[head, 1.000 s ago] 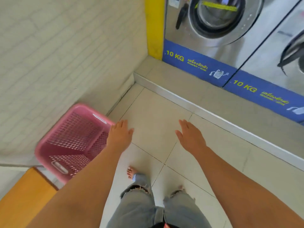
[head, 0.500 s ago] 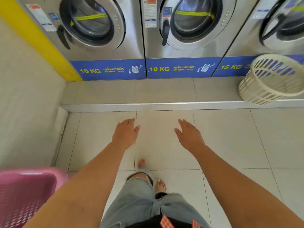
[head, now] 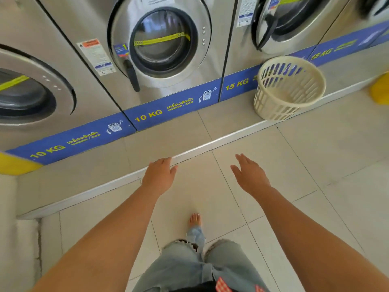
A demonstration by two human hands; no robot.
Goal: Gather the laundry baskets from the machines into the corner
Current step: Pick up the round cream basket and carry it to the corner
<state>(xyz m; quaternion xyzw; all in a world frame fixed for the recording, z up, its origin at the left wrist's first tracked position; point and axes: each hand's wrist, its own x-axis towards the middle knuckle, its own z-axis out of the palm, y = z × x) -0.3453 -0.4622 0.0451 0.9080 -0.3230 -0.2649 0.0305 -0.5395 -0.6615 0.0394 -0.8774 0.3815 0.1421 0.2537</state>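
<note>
The person is walking along the row of washing machines with both hands empty, so the step in hand looks like the approach to the next basket rather than a carry. The left hand (head: 160, 175) is hanging palm down over the edge of the raised step (head: 210, 144), its fingers loosely spread and holding nothing. The right hand (head: 250, 175) is reaching forward over the floor tiles (head: 294, 186), fingers open and likewise gripping nothing.

The cream laundry basket (head: 288, 89) is sitting on the raised step, right at its front edge, tipped towards the camera and just in front of the blue 15 KG strip (head: 237, 84) at the foot of a machine. It is well apart from both hands, ahead and to the right. It looks empty, and being slatted plastic it should be light.

The next move probably calls for stepping to the right, taking the basket by its rim, then turning back to the left where the corner lies.

Compared with half a second ago, the view has swung to the right: the pink basket at the lower left has gone from sight, the cream basket is sitting nearer the middle of the picture, and the hands are keeping much the same open pose.
</note>
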